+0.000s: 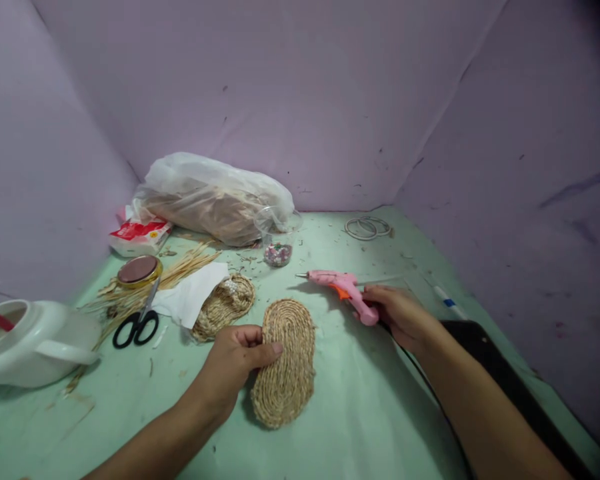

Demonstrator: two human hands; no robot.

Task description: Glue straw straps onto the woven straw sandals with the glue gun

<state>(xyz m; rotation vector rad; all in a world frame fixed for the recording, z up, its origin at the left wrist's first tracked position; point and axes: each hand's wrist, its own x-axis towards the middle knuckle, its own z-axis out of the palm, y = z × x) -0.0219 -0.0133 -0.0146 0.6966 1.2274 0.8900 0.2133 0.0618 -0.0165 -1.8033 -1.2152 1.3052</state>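
An oval sole of coiled, braided straw (291, 367) is pinched along its left edge by my left hand (237, 360), thumb on top and fingers curled beneath. It is held just over the green table cover. My right hand (397, 313) is closed at the handle end of a pink glue gun (337, 280) with an orange trigger. The gun's metal nozzle points left, and its black cord runs down under my forearm. Behind my left hand lies another woven straw piece (225, 307) with small white beads, partly covered by white paper (195, 293).
To the left are black-handled scissors (136, 328), a round tin (139, 270), loose straw (187, 263) and a white watering can (35, 343). A plastic bag (210, 197), a cup of beads (278, 250) and wire rings (367, 228) stand behind. A black flat object (500, 373) lies right.
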